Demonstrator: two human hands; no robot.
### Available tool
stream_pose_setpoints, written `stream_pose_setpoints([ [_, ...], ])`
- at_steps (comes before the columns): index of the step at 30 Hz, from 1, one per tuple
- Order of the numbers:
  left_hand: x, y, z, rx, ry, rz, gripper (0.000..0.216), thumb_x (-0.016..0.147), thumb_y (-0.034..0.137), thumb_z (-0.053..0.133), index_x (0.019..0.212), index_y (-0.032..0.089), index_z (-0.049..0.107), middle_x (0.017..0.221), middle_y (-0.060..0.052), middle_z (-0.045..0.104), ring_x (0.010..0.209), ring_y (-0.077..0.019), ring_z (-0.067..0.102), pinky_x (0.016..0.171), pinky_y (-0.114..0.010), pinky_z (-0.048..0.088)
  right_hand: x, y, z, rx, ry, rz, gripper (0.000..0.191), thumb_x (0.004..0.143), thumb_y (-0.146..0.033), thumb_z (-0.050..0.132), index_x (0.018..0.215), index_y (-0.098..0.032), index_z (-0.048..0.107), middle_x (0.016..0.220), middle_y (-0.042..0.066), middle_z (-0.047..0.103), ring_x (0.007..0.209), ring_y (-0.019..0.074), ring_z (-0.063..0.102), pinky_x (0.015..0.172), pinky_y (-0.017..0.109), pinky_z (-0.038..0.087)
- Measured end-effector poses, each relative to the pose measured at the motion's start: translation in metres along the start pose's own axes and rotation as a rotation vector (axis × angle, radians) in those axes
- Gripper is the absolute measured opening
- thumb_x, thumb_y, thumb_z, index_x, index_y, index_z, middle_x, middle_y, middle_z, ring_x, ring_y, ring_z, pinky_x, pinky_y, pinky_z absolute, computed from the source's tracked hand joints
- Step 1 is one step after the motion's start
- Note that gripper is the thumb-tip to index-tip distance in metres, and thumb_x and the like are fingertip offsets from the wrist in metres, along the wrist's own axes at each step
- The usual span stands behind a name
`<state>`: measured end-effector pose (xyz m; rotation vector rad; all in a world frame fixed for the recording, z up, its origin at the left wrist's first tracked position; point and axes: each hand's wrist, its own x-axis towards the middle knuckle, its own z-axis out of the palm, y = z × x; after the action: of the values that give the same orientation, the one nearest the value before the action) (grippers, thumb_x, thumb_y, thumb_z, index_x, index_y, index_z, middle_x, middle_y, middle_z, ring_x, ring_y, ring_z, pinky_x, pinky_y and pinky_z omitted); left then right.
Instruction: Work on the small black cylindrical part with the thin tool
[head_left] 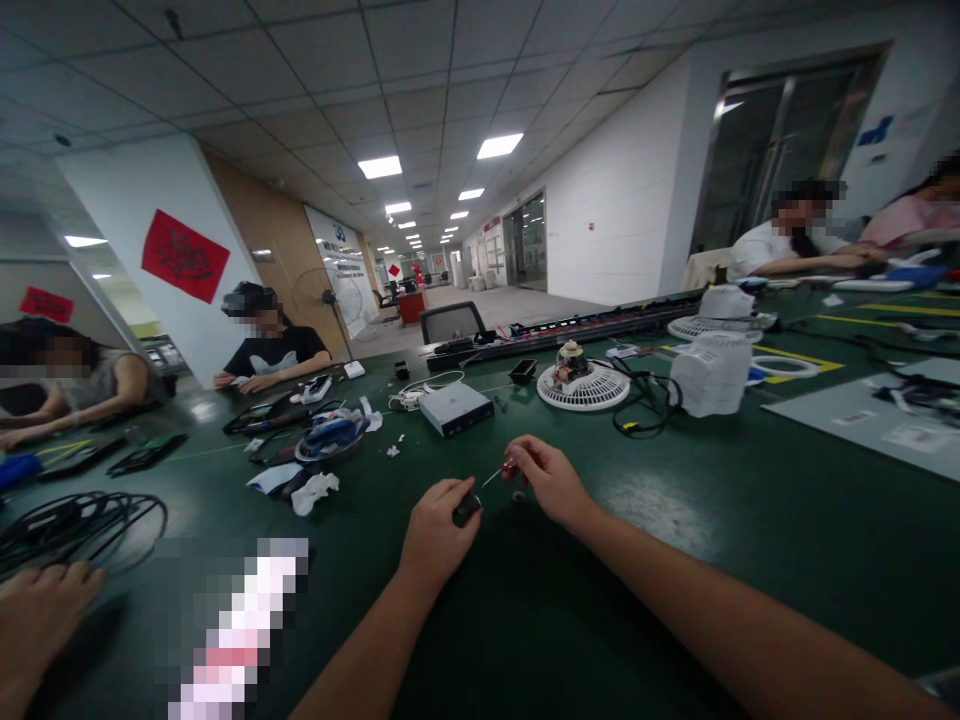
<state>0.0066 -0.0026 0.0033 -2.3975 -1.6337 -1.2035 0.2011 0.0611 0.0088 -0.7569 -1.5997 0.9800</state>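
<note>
Over the green table point(540, 580), my left hand point(439, 530) pinches a small black rounded part point(466, 507) between thumb and fingers. My right hand point(544, 478) is closed on a thin metal-shafted tool point(491, 479) that looks like a small screwdriver; its handle is mostly hidden by the fingers. The shaft slants down to the left, its tip close to the black part; whether they touch I cannot tell. On the table just below my right hand lies a small dark round piece point(518, 496).
Ahead stand a grey metal box point(456, 408), a black tray point(523, 371) and a white fan grille point(585, 390) with a motor. A white housing point(711, 372) and black cable are at right. Cables point(67, 525) and another person's hand point(45, 610) are at left.
</note>
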Motion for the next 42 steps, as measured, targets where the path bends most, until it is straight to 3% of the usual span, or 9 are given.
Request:
stream_pose_setpoints([
  [5, 0.000, 0.000, -0.002, 0.025, -0.026, -0.051, 0.039, 0.078, 0.017, 0.068, 0.117, 0.022, 0.070, 0.108, -0.007, 0.073, 0.098, -0.0250, 0.069, 0.090, -0.041, 0.057, 0.001, -0.015, -0.013, -0.275, 0.285, -0.240, 0.027, 0.102, -0.040, 0.039, 0.092, -0.021, 0.056, 0.087, 0.006, 0.066, 0.082, 0.0206, 0.063, 0.076, 0.032, 0.047],
  [9, 0.000, 0.000, -0.001, 0.025, -0.031, -0.061, 0.038, 0.079, 0.017, 0.068, 0.117, 0.021, 0.070, 0.107, -0.007, 0.073, 0.099, -0.0253, 0.069, 0.091, -0.041, 0.056, 0.005, -0.021, -0.024, -0.557, 0.104, -0.317, 0.017, 0.097, -0.031, 0.048, 0.092, -0.022, 0.061, 0.086, 0.007, 0.067, 0.082, 0.0224, 0.060, 0.077, 0.035, 0.046],
  [11, 0.000, -0.001, -0.001, 0.030, -0.024, -0.061, 0.039, 0.080, 0.017, 0.067, 0.118, 0.021, 0.069, 0.108, -0.007, 0.073, 0.100, -0.0257, 0.069, 0.092, -0.041, 0.055, 0.007, -0.016, -0.027, -0.721, -0.017, -0.249, 0.014, 0.087, -0.035, 0.065, 0.083, -0.023, 0.066, 0.077, 0.006, 0.067, 0.080, 0.0242, 0.058, 0.072, 0.035, 0.044],
  [15, 0.000, 0.000, 0.000, 0.042, -0.019, -0.093, 0.038, 0.085, 0.023, 0.064, 0.123, 0.019, 0.066, 0.114, -0.009, 0.071, 0.104, -0.0272, 0.068, 0.093, -0.042, 0.054, 0.005, 0.001, -0.024, -0.835, -0.182, -0.052, 0.029, 0.059, -0.043, 0.088, 0.071, -0.024, 0.070, 0.064, 0.004, 0.066, 0.070, 0.0240, 0.057, 0.059, 0.031, 0.040],
  [18, 0.000, 0.000, 0.001, 0.030, -0.023, -0.105, 0.036, 0.091, 0.028, 0.059, 0.126, 0.020, 0.063, 0.118, -0.009, 0.070, 0.104, -0.0271, 0.068, 0.090, -0.042, 0.055, 0.005, 0.007, -0.021, -0.829, -0.232, -0.010, 0.017, 0.065, -0.033, 0.085, 0.063, -0.025, 0.071, 0.061, 0.003, 0.066, 0.064, 0.0218, 0.056, 0.055, 0.030, 0.037],
  [23, 0.000, 0.001, 0.000, 0.008, -0.056, -0.130, 0.038, 0.093, 0.028, 0.057, 0.130, 0.021, 0.060, 0.121, -0.008, 0.068, 0.106, -0.0262, 0.067, 0.091, -0.041, 0.054, 0.005, -0.002, -0.018, -0.804, -0.175, -0.087, 0.005, 0.072, -0.020, 0.073, 0.070, -0.024, 0.075, 0.065, 0.004, 0.066, 0.064, 0.0205, 0.058, 0.059, 0.031, 0.042],
  [31, 0.000, -0.001, 0.000, -0.028, -0.092, -0.110, 0.040, 0.079, 0.017, 0.073, 0.118, 0.023, 0.066, 0.114, -0.004, 0.069, 0.105, -0.0227, 0.066, 0.094, -0.038, 0.052, 0.003, -0.009, -0.015, -0.957, -0.379, -0.027, 0.013, 0.087, -0.019, 0.061, 0.093, -0.018, 0.073, 0.095, 0.008, 0.071, 0.094, 0.0237, 0.060, 0.083, 0.033, 0.045],
  [38, 0.001, -0.001, -0.001, -0.061, -0.117, -0.126, 0.045, 0.078, 0.016, 0.074, 0.121, 0.024, 0.065, 0.116, -0.005, 0.069, 0.107, -0.0239, 0.065, 0.096, -0.041, 0.051, 0.006, -0.002, -0.021, -0.984, -0.317, 0.055, 0.018, 0.085, -0.016, 0.057, 0.089, -0.018, 0.074, 0.092, 0.009, 0.072, 0.091, 0.0260, 0.063, 0.080, 0.035, 0.046],
  [42, 0.001, -0.001, -0.001, -0.072, -0.139, -0.122, 0.045, 0.078, 0.017, 0.074, 0.121, 0.024, 0.065, 0.117, -0.005, 0.069, 0.107, -0.0247, 0.065, 0.095, -0.041, 0.052, 0.007, 0.002, -0.024, -0.968, -0.324, 0.054, 0.016, 0.085, -0.026, 0.064, 0.093, -0.020, 0.075, 0.094, 0.008, 0.071, 0.091, 0.0265, 0.064, 0.079, 0.036, 0.047],
])
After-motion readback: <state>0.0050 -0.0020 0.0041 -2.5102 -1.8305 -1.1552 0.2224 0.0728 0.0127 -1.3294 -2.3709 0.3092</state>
